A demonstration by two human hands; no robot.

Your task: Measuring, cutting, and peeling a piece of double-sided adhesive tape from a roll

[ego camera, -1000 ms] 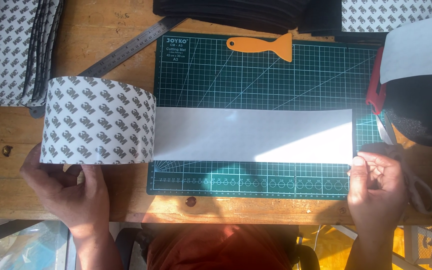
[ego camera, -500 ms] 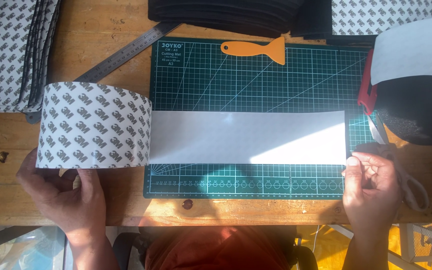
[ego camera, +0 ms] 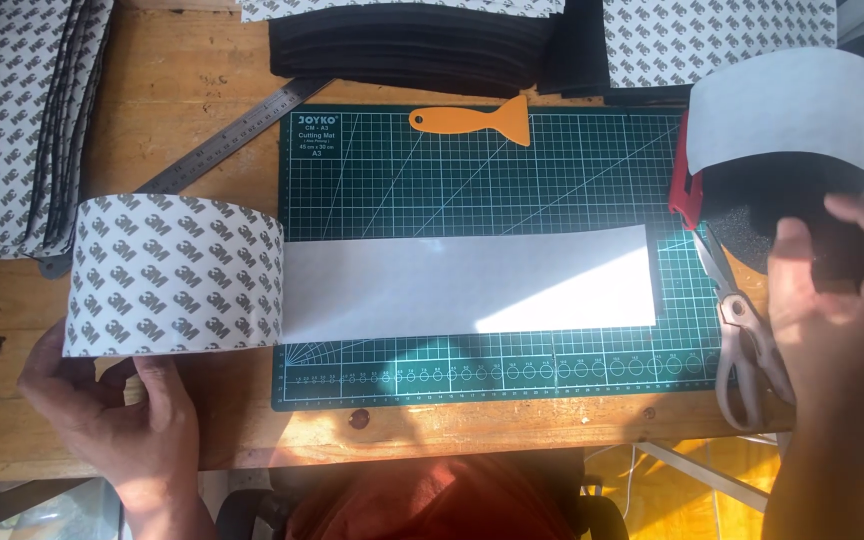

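Observation:
A wide roll of double-sided tape (ego camera: 172, 275) with a patterned white liner lies on the wooden table, left of a green cutting mat (ego camera: 512, 170). Its white strip (ego camera: 472, 282) is unrolled flat across the mat. My left hand (ego camera: 117, 400) rests against the roll's near edge. My right hand (ego camera: 842, 300) is raised over the mat's right edge, fingers spread, holding nothing; it hovers above scissors (ego camera: 747, 335) and a black foam piece (ego camera: 812, 200) with a curling white liner (ego camera: 802, 105).
An orange scraper (ego camera: 477, 120) lies at the top of the mat. A steel ruler (ego camera: 232, 135) runs diagonally at upper left. Stacks of patterned sheets (ego camera: 12, 120) and black foam (ego camera: 412, 45) line the back. The table's front edge is near my body.
My right hand has let go of the strip's right end and lifted up and to the right, over the scissors. The roll and my left hand stay put.

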